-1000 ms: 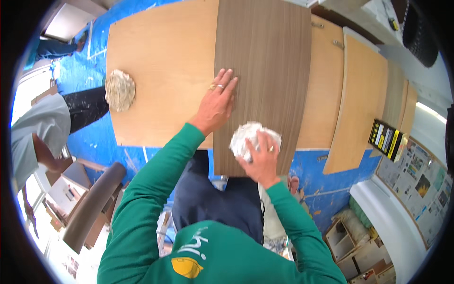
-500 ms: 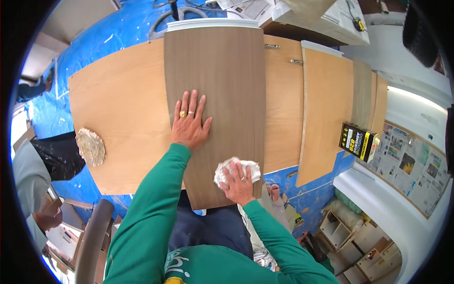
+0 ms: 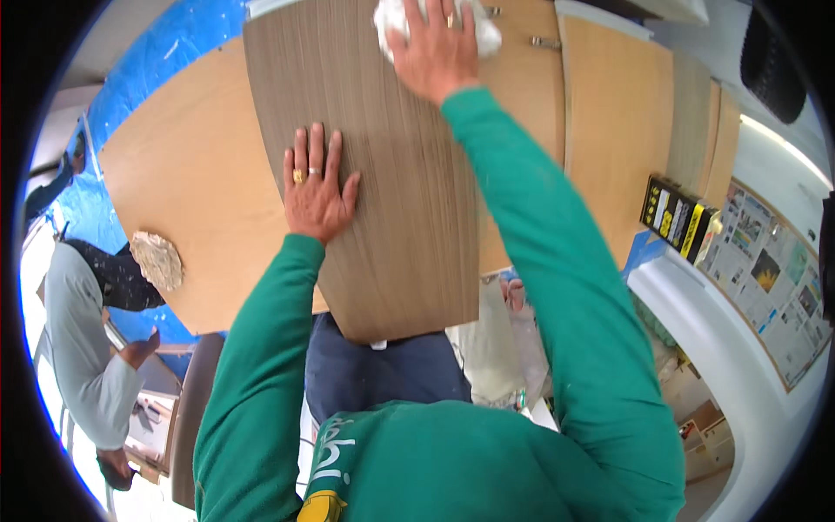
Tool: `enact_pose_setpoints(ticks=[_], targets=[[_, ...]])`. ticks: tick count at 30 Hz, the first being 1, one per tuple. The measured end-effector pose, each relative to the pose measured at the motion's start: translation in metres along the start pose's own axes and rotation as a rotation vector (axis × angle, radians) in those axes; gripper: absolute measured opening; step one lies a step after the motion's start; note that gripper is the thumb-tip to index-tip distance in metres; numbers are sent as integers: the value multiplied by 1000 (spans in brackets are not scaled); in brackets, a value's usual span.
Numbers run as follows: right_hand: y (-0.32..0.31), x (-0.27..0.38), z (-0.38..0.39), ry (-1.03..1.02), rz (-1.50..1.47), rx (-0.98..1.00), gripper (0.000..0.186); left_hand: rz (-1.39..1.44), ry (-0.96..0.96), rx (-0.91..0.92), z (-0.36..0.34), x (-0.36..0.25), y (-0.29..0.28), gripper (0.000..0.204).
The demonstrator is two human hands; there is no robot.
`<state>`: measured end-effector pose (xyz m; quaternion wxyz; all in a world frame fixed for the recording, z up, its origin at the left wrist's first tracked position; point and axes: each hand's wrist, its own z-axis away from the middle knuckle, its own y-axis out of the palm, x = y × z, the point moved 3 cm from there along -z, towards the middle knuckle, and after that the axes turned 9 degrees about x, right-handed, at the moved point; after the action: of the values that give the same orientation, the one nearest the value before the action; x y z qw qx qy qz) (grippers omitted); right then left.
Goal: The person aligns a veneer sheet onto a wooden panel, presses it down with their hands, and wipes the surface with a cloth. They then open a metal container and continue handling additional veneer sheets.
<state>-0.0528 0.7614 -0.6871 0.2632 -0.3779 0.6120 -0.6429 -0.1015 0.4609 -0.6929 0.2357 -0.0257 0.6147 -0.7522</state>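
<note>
We had our left hand [image 3: 319,196] flat on the brown panel [image 3: 396,226], near its left edge, with the fingers a little apart and the thumb held out to the right. Two of its fingers wore rings, one gold and one silvery. Our right hand [image 3: 437,59] reached out to the far end, its fingers spread over a bunched white cloth [image 3: 489,36]; the top edge of our view cut off the fingertips, so we could not tell whether they gripped it. The cloth was at the panel's far right side and stuck out past its edge.

The panel lay on a pale board [image 3: 196,174], its near end jutting over the board's edge toward our dark trousers [image 3: 383,370]. A second, beige cloth [image 3: 157,260] lay at the board's left end. On our right we saw a hinge [image 3: 545,42], more pale panels [image 3: 613,113] and, near them, a black and yellow box [image 3: 677,216]. Farther right was a frame [image 3: 765,270] with printed sheets. Blue sheeting [image 3: 174,65] covered the floor at the far left, and a co-worker in a grey top [image 3: 74,296] was at our left.
</note>
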Motion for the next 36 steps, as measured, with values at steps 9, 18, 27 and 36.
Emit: enact_pose_setpoints(ticks=[9, 18, 27, 36], targets=[[-3, 31, 153, 73, -56, 17, 66, -23, 39, -117, 7, 3, 11, 68], [-19, 165, 530, 424, -119, 412, 75, -102, 41, -159, 3, 0, 14, 69], [-15, 131, 454, 224, -98, 341, 73, -88, 29, -90, 8, -5, 0, 70], [-14, 59, 163, 57, -90, 131, 66, 30, 7, 8, 4, -1, -6, 74]])
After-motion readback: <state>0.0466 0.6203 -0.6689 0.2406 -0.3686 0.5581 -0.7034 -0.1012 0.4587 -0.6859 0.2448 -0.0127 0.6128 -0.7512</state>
